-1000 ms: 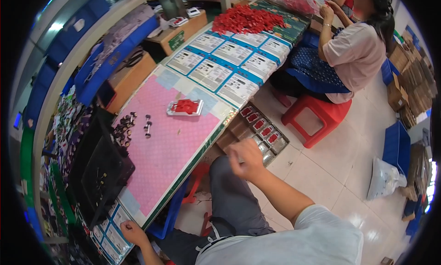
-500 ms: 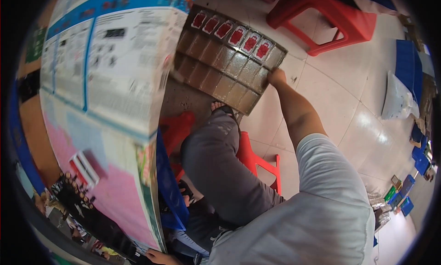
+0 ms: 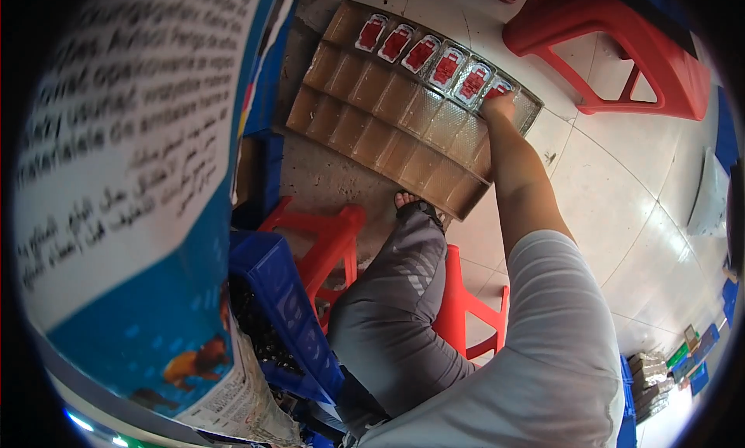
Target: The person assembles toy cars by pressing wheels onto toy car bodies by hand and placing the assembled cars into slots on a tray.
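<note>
Head view: the right hand (image 3: 499,106), off the floor a second ago, now rests on the tray's (image 3: 365,130) far row among red packs (image 3: 448,64), finger spread unclear.

Six small clear blister packs (image 3: 446,64) with red contents sit in a row along the far edge of a brown compartment tray (image 3: 388,137) on the floor. Large printed sheet (image 3: 116,176), white over blue, fills the near left. Stacked packages (image 3: 652,374) far right, blurred.
</note>
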Demonstrator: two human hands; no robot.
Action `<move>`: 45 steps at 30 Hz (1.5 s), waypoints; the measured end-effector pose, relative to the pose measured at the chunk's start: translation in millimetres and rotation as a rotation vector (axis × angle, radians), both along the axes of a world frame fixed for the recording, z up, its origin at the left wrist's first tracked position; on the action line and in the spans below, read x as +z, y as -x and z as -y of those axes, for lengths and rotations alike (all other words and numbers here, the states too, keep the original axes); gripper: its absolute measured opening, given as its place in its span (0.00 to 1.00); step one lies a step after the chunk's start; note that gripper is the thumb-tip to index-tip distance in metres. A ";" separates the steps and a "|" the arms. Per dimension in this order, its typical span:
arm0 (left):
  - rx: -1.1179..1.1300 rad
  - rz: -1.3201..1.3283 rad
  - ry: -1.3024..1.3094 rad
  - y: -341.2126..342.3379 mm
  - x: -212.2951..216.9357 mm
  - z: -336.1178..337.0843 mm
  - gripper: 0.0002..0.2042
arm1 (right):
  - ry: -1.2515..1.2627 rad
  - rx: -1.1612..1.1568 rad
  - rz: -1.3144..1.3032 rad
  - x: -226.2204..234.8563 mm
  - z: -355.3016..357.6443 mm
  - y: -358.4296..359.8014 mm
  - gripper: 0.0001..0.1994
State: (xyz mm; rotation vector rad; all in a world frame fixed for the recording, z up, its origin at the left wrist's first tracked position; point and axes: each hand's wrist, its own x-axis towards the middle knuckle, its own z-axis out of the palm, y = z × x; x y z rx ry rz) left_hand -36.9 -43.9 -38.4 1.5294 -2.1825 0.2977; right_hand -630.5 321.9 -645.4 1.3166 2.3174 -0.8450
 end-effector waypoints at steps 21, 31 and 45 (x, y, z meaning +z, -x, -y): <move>0.160 -0.052 -0.015 -56.4 16.1 13.2 0.10 | 1.195 1.209 -1.021 656.3 166.5 -103.3 0.27; 0.210 -0.055 -0.037 -48.7 4.3 14.6 0.11 | 0.544 1.594 -1.155 646.5 225.2 -32.7 0.20; 0.068 0.165 -0.361 -90.1 28.8 43.9 0.15 | -0.034 0.762 -0.178 65.8 -6.7 -111.0 0.20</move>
